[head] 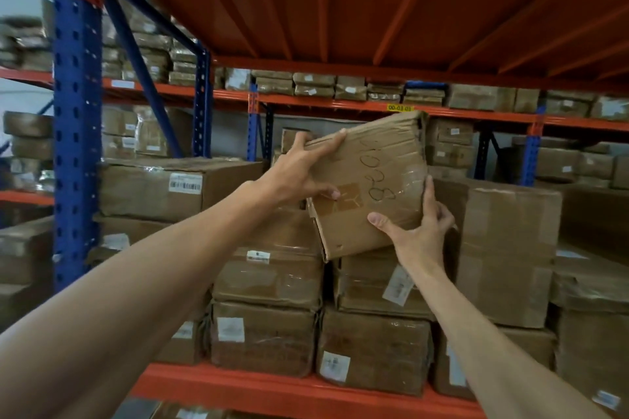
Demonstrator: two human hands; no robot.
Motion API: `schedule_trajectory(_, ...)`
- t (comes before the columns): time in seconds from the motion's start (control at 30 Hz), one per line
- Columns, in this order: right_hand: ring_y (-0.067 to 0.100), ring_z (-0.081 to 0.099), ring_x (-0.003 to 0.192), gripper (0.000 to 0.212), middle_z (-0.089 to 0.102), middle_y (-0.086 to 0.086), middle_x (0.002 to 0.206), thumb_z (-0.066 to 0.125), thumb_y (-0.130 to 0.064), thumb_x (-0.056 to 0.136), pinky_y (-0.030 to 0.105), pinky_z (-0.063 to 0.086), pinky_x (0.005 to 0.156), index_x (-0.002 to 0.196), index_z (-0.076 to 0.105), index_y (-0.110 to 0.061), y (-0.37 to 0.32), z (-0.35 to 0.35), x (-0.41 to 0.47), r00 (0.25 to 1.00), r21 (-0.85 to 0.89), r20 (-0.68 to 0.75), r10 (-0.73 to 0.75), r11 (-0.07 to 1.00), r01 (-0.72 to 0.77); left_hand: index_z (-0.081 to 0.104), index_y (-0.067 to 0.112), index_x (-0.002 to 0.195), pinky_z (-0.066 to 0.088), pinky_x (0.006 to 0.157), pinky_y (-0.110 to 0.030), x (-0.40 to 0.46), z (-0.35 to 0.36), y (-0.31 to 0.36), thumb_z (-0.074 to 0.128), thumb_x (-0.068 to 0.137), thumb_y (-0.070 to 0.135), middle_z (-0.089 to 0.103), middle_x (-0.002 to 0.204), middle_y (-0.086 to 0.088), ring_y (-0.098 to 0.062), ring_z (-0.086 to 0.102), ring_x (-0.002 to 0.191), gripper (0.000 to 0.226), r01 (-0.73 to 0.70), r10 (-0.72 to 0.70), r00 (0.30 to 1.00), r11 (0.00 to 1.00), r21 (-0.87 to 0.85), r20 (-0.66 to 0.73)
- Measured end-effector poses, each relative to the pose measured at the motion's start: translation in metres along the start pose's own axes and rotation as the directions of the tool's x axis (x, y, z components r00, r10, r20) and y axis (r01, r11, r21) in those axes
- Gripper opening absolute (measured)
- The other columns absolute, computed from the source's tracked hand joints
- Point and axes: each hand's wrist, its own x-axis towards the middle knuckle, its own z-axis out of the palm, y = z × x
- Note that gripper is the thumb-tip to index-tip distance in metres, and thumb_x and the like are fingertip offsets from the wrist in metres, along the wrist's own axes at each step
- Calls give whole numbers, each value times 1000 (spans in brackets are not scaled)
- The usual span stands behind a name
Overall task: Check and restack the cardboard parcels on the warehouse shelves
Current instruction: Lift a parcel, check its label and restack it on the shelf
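Note:
A flat cardboard parcel [371, 177] with black handwriting and clear tape is held tilted above the stack on the middle shelf. My left hand [299, 170] grips its upper left corner, fingers over the top edge and thumb on the front face. My right hand [418, 228] grips its lower right corner, thumb on the front and fingers behind the right edge. Under it sit two taped parcels side by side [272, 275] [377, 286], each on another parcel [262, 337] [374, 350].
A tall box [507, 248] stands just right of the held parcel, a wide one [177, 187] to the left. The orange shelf beam [258, 388] runs below, the orange deck [340, 10] overhead, a blue upright [76, 133] at left. More parcels fill the racks behind.

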Motion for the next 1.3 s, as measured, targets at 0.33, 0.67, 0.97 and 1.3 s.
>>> schedule_trajectory(0.33, 41, 22, 150, 115, -1, -1, 165, 92, -47, 70, 56, 29, 120, 159, 20, -56, -66, 50, 51, 844, -331, 496, -203, 855, 400, -17, 72, 141, 40, 113, -52, -96, 30, -57, 77, 75, 64, 25, 135, -6, -38, 44, 125, 115, 386, -463, 875, 843, -374, -141)
schedule_trajectory(0.67, 45, 24, 149, 103, -9, -11, 168, 88, -49, 75, 60, 33, 119, 153, 24, -64, -80, 129, 60, 663, -386, 726, -181, 691, 611, -34, 48, 147, 41, 108, -60, -94, -8, -107, 79, 69, 67, 9, 156, -35, -52, 36, 137, 139, 392, -389, 913, 746, 538, -125)
schedule_trajectory(0.97, 43, 17, 152, 84, -25, -27, 158, 75, -54, 87, 57, 34, 120, 123, 10, -93, -43, 136, 90, 570, -342, 799, -193, 633, 694, -16, 45, 155, 19, 119, -64, -38, -35, -156, 92, 53, 61, -26, 162, -6, -44, -2, 150, 150, 88, -163, 982, 850, 519, 101)
schedule_trajectory(1.3, 36, 6, 155, 83, -23, -25, 160, 78, -45, 88, 54, 33, 122, 134, 22, -84, -27, 158, 100, 596, -350, 784, -174, 669, 655, -8, 37, 158, 31, 113, -63, -26, -18, -179, 94, 56, 49, -18, 164, -11, -45, 11, 149, 145, 70, -139, 985, 860, 506, 98)
